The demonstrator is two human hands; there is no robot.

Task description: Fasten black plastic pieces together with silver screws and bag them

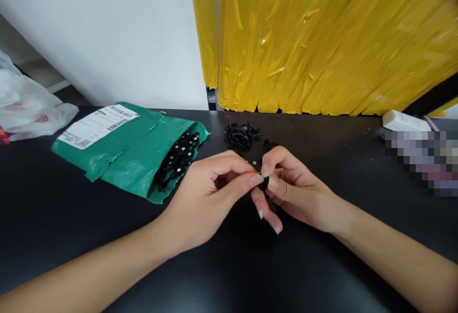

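Over the black table, my left hand (pixel 214 193) and my right hand (pixel 296 186) meet with fingertips pinched on one small black piece (pixel 265 184). Its narrow end hangs down between my fingers; the rest is hidden, so its kind is unclear. Just beyond my hands lies a heap of small black pieces (pixel 241 135), and a smaller black cluster (pixel 271 144) sits to its right. A green plastic mailing bag (pixel 143 146) lies to the left of my left hand. Its torn mouth faces right and shows many black pieces with silvery round dots (pixel 183 149).
A white plastic bag (pixel 32 103) rests at the far left. Yellow plastic sheeting (pixel 304 41) hangs behind the table, beside a white panel (pixel 125 31). A white box (pixel 404 121) stands at the back right near a blurred-out item (pixel 425 165). A tiny silvery ring (pixel 254 162) lies near my fingers.
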